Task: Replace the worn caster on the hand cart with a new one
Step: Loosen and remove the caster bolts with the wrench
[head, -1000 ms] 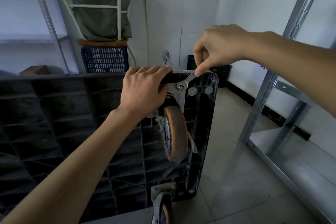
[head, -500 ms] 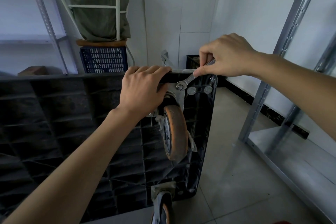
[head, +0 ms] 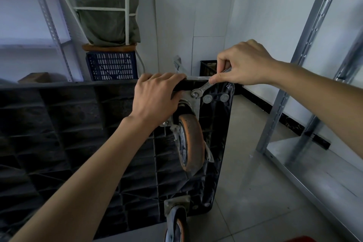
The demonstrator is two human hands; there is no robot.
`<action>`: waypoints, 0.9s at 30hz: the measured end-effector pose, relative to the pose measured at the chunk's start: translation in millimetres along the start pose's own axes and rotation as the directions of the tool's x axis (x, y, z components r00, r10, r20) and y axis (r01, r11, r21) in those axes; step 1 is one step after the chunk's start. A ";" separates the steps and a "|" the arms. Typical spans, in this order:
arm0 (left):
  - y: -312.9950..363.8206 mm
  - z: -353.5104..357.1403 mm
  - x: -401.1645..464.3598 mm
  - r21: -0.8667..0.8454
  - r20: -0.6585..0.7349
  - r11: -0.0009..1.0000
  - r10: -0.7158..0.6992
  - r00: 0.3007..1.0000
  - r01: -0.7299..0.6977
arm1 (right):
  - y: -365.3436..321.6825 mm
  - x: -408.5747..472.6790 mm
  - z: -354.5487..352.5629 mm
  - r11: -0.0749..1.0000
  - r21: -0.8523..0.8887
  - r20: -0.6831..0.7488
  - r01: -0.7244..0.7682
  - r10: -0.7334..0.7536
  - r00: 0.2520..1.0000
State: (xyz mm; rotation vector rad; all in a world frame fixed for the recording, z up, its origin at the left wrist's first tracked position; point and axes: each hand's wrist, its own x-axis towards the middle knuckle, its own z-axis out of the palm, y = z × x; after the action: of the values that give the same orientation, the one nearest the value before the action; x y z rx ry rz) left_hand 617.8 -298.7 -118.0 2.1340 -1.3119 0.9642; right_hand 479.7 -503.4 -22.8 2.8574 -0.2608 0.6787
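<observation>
The hand cart [head: 78,133] stands tipped on its long edge on the tiled floor [head: 255,192], its black ribbed underside facing the camera and its long axis running left to right. At the upper right corner of that underside sits the worn caster [head: 191,141], its orange, scuffed wheel standing on edge with the tread running up and down and its mounting plate toward the cart's top edge. A second caster [head: 175,224] sits at the lower right corner.

The left hand [head: 155,102] rests over the cart's top edge just left of the caster plate, fingers curled over the rim and gripping it. The right hand [head: 241,65] pinches the handle of a metal wrench [head: 204,87] between thumb and curled fingers. The wrench slants from upper right down to lower left, its ring end seated on a bolt at the plate's upper corner.

A metal shelving rack [head: 306,88] stands to the right, and a blue crate [head: 112,66] stands by the far wall.
</observation>
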 end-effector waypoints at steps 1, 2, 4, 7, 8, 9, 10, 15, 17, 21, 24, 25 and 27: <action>0.1 -0.3 0.5 -0.005 0.002 1.000 -0.004 1.000 0.004 | -0.4 -0.6 0.0 1.000 0.003 0.003 -0.007 0.007 1.000; 0.1 -0.4 0.6 -0.010 0.005 1.000 -0.008 1.000 0.008 | -1.1 -1.3 -0.4 1.000 0.008 0.008 -0.012 0.012 1.000; 0.1 -0.7 0.7 -0.022 0.010 1.000 -0.011 1.000 0.011 | -2.6 -2.4 -1.8 1.000 0.007 0.010 -0.011 0.011 1.000; -0.6 -1.3 0.6 -0.023 0.011 1.000 -0.010 1.000 0.011 | -4.2 -2.5 -3.0 1.000 -0.019 0.007 0.011 -0.011 1.000; -0.7 -1.3 0.7 -0.023 0.012 1.000 -0.009 1.000 0.009 | -4.4 -3.2 -2.8 0.999 -0.042 0.010 0.022 -0.021 1.000; -0.9 -1.2 0.7 -0.025 0.012 1.000 -0.007 1.000 0.007 | -4.2 -4.1 -2.3 0.996 -0.083 0.013 0.042 -0.041 0.999; -1.0 -0.9 0.6 -0.024 0.011 1.000 -0.003 1.000 0.003 | -3.7 -4.9 -1.7 0.987 -0.140 0.016 0.074 -0.073 0.997; -2.0 2.1 -0.8 -0.012 -0.002 1.000 0.013 1.000 -0.013 | 0.5 -8.6 1.9 0.944 -0.285 0.007 0.163 -0.168 0.986; -2.4 2.3 -1.1 -0.016 -0.007 1.000 0.013 1.000 -0.013 | 1.3 -8.7 5.6 0.956 -0.248 -0.036 0.155 -0.169 0.985; -2.0 1.5 0.0 -0.038 -0.010 0.999 0.003 1.000 -0.004 | 2.2 -8.4 8.2 0.969 -0.211 -0.058 0.131 -0.146 0.988; -2.2 0.8 -0.2 -0.042 -0.014 0.999 -0.007 1.000 0.006 | 0.5 -9.4 7.1 0.977 -0.184 -0.060 0.111 -0.123 0.991; -2.1 0.6 -0.4 -0.042 -0.012 0.999 -0.007 1.000 0.006 | 0.1 -10.0 7.3 0.977 -0.184 -0.062 0.108 -0.122 0.991; -2.0 0.3 -0.3 -0.041 -0.011 0.999 -0.005 1.000 0.004 | -0.5 -10.8 7.8 0.975 -0.194 -0.070 0.106 -0.121 0.990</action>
State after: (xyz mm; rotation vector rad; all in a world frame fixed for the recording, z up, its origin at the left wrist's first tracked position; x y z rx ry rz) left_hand 619.7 -297.8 -118.4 2.0965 -1.3098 0.9380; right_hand 473.7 -503.3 -34.7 2.6340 -0.1399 0.7050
